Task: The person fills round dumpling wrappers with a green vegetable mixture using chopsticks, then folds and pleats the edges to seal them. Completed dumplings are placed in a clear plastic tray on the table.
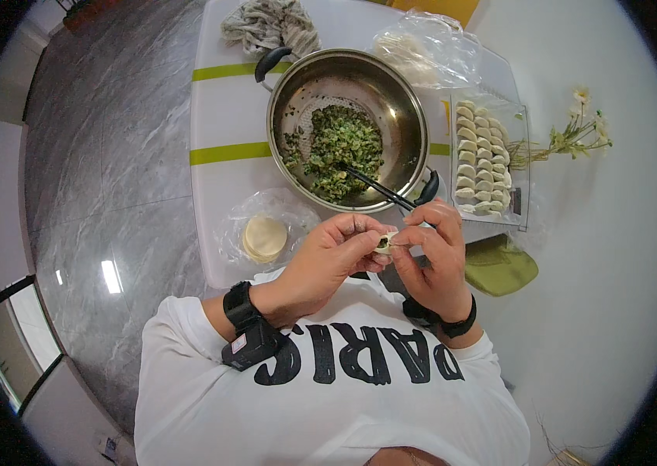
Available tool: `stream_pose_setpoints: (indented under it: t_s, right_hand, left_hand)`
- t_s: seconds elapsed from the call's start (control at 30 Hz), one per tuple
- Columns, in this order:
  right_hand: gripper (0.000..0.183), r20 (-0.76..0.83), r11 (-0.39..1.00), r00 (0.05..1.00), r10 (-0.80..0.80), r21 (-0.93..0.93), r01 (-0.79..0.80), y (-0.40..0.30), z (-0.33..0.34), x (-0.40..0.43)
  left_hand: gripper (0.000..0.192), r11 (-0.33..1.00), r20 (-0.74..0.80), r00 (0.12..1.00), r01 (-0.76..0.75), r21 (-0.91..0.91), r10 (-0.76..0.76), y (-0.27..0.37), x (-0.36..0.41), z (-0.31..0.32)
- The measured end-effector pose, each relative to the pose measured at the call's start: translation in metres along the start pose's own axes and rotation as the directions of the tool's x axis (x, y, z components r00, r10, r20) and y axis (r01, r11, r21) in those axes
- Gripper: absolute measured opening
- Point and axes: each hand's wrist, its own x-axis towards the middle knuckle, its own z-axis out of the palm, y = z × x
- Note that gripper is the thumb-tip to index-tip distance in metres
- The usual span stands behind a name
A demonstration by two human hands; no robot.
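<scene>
A half-folded dumpling (385, 241) with dark green filling showing is pinched between my two hands. My left hand (337, 250) grips it from the left, thumb on top. The thumb and index finger of my right hand (434, 256) press its right edge. Beyond them stands a wide steel pot (407, 110) holding chopped green filling (349, 145). Black chopsticks (378, 186) lean from the filling over the rim, their near ends partly hidden by my right hand. Left of my hands, a stack of round dumpling wrappers (264, 237) lies on clear plastic.
A clear tray (522, 204) with rows of folded dumplings (483, 154) is at the right, by artificial-looking flowers (579, 131) near the wall. A plastic bag of pale wrappers (421, 49) and a knitted cloth (270, 26) lie at the table's far side. A green stool seat (503, 265) shows below right.
</scene>
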Motion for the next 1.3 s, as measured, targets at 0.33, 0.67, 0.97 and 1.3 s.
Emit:
stream_pose_setpoints:
  t_s: [0.33,0.67,0.97,1.3]
  right_hand:
    - [0.031,0.037,1.0,0.999,-0.002,0.008,0.002,0.0003,-0.0001,-0.0004]
    - [0.028,0.072,1.0,0.997,0.003,-0.001,-0.003,-0.0032,-0.0041,0.0027]
    - [0.022,0.087,0.997,0.995,0.043,0.057,-0.048,0.0003,-0.0046,0.0015]
    - [0.015,0.068,0.981,0.989,0.131,0.137,-0.14,0.003,-0.0025,-0.001]
  left_hand:
    - [0.016,1.0,-0.005,1.0,0.012,-0.023,-0.012,0.002,-0.0017,0.0024]
    - [0.021,1.0,0.006,1.0,0.002,-0.018,-0.002,0.001,-0.0017,0.0019]
    - [0.026,1.0,0.007,1.0,0.021,0.007,-0.021,0.0036,-0.0023,0.002]
    - [0.033,0.999,0.011,1.0,0.019,0.041,-0.019,0.0049,-0.0019,0.0043]
